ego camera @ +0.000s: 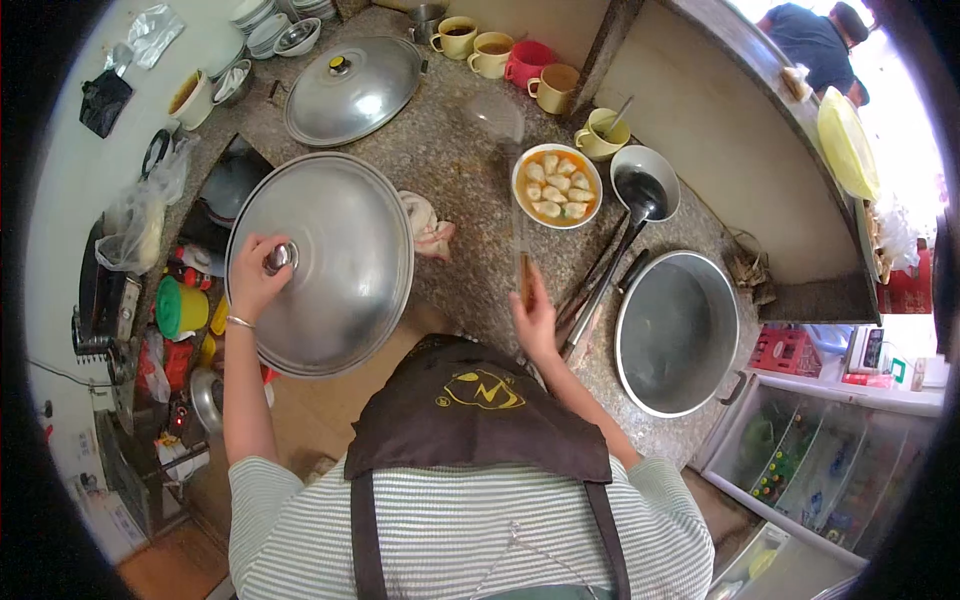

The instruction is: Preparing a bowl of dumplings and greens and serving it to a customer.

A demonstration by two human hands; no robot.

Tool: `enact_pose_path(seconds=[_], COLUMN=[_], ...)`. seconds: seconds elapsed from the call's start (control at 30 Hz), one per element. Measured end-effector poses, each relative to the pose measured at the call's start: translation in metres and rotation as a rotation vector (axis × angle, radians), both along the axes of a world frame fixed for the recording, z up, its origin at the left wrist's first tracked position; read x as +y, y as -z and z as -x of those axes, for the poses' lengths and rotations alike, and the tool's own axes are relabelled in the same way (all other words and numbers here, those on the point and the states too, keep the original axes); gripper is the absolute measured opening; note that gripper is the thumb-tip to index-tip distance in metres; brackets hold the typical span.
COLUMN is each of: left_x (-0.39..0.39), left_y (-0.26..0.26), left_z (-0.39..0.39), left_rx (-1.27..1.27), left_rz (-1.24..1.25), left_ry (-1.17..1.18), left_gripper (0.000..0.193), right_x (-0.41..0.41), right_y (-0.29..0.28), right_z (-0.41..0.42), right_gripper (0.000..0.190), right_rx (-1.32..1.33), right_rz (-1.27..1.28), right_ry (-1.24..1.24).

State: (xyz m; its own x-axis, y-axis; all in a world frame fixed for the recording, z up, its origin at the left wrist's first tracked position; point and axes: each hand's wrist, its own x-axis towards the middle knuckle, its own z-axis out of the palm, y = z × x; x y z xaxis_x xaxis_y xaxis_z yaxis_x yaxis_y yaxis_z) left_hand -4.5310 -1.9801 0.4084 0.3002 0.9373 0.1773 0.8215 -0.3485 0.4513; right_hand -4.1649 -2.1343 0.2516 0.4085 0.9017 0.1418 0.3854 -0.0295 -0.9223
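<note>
My left hand (259,274) grips the knob of a large round metal lid (341,255), which is raised at the left, over the counter's edge. The wooden handle of a long skimmer (517,195) is in my right hand (535,307); its round head, blurred, reaches toward the back. To the right of the skimmer stands a white bowl of dumplings (557,186) in orange broth. A black ladle (641,196) rests in a white bowl (664,161). An uncovered metal pot (676,334) with cloudy liquid stands at the right.
Another metal lid (352,90) lies on the speckled stone counter (457,150). Several mugs (491,55) line the back wall. A crumpled cloth (425,225) lies beside the raised lid. Stacked bowls (266,34) stand at the back left. Beyond the partition is a person in dark clothing (810,45).
</note>
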Motion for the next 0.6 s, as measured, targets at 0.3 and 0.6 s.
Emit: enact_pose_path(seconds=[0.3,0.6], left_x=[-0.025,-0.009], left_y=[-0.008,-0.028], left_z=[0.016,-0.025], left_rx=[0.059,0.000], left_rz=[-0.010,0.043], left_ry=[0.006,0.027], left_gripper=[0.032,0.030], right_x=[0.031,-0.022], right_y=[0.050,0.019], right_z=[0.020,-0.001], right_gripper=[0.058,0.048], right_rx=[-0.436,-0.185], right_rz=[0.178,0.104], right_ry=[-0.024,0.019])
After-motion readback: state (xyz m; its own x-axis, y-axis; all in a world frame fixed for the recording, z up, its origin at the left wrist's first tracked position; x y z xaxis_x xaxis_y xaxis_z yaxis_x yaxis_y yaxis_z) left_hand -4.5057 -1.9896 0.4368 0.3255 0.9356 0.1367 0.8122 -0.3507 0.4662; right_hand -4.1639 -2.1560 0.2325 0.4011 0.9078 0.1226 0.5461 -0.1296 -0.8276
